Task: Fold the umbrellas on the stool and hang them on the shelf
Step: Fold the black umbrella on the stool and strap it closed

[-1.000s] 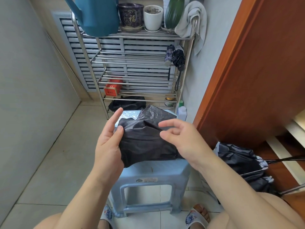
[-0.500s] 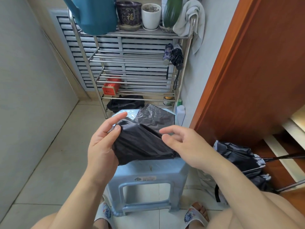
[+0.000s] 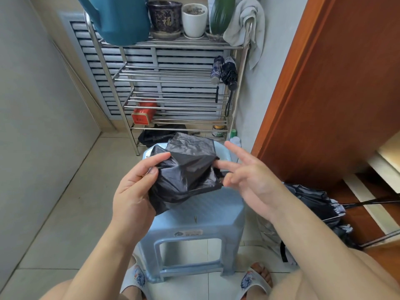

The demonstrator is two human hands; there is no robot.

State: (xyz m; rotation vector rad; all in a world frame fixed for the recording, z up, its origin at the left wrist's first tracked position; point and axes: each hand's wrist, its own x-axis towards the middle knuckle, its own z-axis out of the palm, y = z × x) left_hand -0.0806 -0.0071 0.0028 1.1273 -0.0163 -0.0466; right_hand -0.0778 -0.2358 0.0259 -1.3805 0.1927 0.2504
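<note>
The black umbrella is a crumpled bundle of thin, slightly glossy fabric, creased and puckered, with loose folds standing up at its far end and a hemmed edge along the near side. It is held in the air just above the light blue stool, between the two hands. The left hand grips its left end: the thumb presses across the fabric while the fingers curl over the top, so the cloth bunches out to the right of them. The right hand is at the bundle's right end with its fingers spread; the index finger and thumb meet at the fabric's edge, seeming to pinch a small piece there, while the other fingers fan out upward, clear of the cloth.

Beyond the fingers stands the metal shelf, where two folded umbrellas already hang by their straps from its right side. To the right of the right hand, on the floor by the wooden door, lies another open umbrella, dark with a pale patterned rim.
</note>
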